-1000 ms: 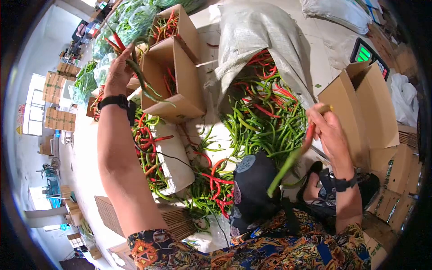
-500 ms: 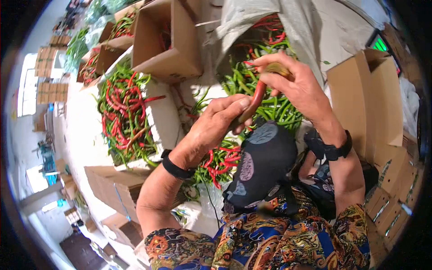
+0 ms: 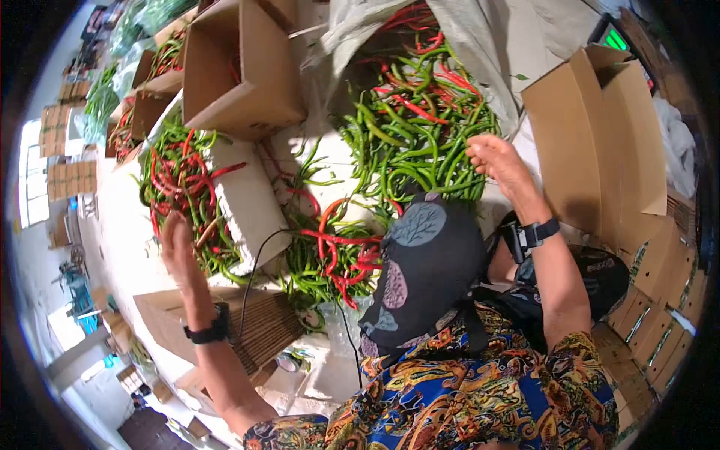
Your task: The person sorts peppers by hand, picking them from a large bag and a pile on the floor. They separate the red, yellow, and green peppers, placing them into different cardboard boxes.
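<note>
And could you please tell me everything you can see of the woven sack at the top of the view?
The whitish woven sack looks like woven plastic, creased and limp around its rim. It lies on the pale floor, mouth wide open toward the person, its far end cut off by the picture's top edge. Long green and red chili peppers sit in the mouth and spill out. The right hand is near the rim, apparently not gripping it.

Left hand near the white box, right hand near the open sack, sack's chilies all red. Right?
No: head view shows chilies in the open sack mixed green and red. Left hand near the white box, right hand near the sack: correct.
</note>
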{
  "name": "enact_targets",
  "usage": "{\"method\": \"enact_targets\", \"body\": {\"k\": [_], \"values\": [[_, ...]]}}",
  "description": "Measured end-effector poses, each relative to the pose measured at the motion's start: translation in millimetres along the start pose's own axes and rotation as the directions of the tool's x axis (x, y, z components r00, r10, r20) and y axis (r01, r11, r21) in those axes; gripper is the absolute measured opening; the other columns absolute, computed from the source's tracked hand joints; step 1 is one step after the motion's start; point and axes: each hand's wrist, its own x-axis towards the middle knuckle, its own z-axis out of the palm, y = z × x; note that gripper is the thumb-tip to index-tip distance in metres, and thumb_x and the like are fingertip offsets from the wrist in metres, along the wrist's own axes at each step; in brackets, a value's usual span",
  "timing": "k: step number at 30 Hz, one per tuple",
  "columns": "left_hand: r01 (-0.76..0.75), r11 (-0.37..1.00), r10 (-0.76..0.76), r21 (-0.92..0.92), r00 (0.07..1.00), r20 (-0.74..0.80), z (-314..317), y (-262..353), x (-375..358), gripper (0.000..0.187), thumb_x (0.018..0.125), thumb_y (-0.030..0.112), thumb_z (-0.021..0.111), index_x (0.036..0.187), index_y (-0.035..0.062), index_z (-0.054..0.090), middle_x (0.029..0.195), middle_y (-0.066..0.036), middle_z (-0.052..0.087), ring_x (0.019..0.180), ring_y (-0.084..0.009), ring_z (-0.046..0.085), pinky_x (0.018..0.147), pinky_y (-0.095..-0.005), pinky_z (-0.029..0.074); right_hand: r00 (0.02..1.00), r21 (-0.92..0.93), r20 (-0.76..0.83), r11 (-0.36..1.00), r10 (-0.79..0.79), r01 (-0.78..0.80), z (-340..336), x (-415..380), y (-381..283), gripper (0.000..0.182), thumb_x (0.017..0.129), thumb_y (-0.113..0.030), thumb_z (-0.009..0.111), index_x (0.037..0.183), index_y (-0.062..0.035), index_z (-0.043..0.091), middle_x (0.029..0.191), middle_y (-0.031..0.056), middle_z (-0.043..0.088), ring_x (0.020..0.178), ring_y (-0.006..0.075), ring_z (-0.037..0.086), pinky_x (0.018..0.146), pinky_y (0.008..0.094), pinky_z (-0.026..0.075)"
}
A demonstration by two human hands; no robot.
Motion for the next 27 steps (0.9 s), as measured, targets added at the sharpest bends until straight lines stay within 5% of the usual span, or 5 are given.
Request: {"method": "enact_targets", "body": {"k": [7, 14, 18, 22, 27], "values": [[0.149, 0.988, -0.084, -0.03, 0.698, 0.712, 237, -11, -67, 0.025, 0.091, 0.01, 0.058, 0.111, -0.0039, 0.062, 0.102, -0.011, 0.068, 0.095, -0.0154, 0.063, 0.082, -0.0281, 0.05, 0.99, -0.169, -0.129, 0.983, 0.053, -0.074, -14, 22, 43, 0.031, 0.088, -0.021, 0.061, 0.112, -0.0021, 0.06, 0.1, 0.0052, 0.063, 0.083, 0.0116, 0.058, 0.071, 0.0259, 0.048], [-0.511, 0.857, 0.419, -0.062, 0.622, 0.662, 407, -22, -64, 0.034, 0.077, 0.0, 0.057, 0.111, 0.0018, 0.059, 0.107, -0.019, 0.06, 0.1, -0.0403, 0.053, 0.087, -0.0454, 0.044, 0.901, -0.657, -0.2, 0.735, -0.384, 0.167, -12, 85, 46, 0.017, 0.082, -0.01, 0.062, 0.097, -0.0024, 0.064, 0.092, 0.0166, 0.066, 0.082, 0.0317, 0.065, 0.075, 0.0384, 0.05], [-0.841, 0.508, 0.576, 0.184, 0.491, 0.654, 459, -30, -51, 0.04, 0.075, 0.004, 0.057, 0.115, 0.0045, 0.055, 0.117, -0.015, 0.054, 0.111, -0.0345, 0.048, 0.091, -0.0475, 0.038, 0.861, -0.798, -0.085, 0.551, -0.502, 0.243, -11, 115, 52, 0.018, 0.079, -0.005, 0.063, 0.097, -0.0028, 0.062, 0.095, 0.0169, 0.063, 0.094, 0.0372, 0.059, 0.082, 0.0434, 0.047], [-0.882, 0.454, 0.586, 0.126, 0.402, 0.704, 481, -55, -42, 0.037, 0.074, 0.006, 0.058, 0.11, 0.0071, 0.057, 0.11, -0.012, 0.056, 0.109, -0.0317, 0.05, 0.091, -0.0456, 0.036, 0.851, -0.811, -0.066, 0.525, -0.52, 0.258, -15, 139, 52, 0.019, 0.078, -0.005, 0.064, 0.096, -0.0033, 0.063, 0.1, 0.0182, 0.062, 0.099, 0.0385, 0.057, 0.086, 0.0433, 0.046], [-0.863, 0.506, 0.628, 0.006, 0.373, 0.683, 445, -34, -52, 0.036, 0.073, 0.005, 0.058, 0.108, 0.0091, 0.058, 0.104, -0.008, 0.057, 0.101, -0.0264, 0.053, 0.087, -0.0417, 0.038, 0.818, -0.589, -0.319, 0.776, -0.478, 0.224, -42, 155, 51, 0.015, 0.083, -0.016, 0.061, 0.093, -0.0056, 0.065, 0.086, 0.0136, 0.067, 0.08, 0.0289, 0.065, 0.075, 0.0361, 0.049]]}}
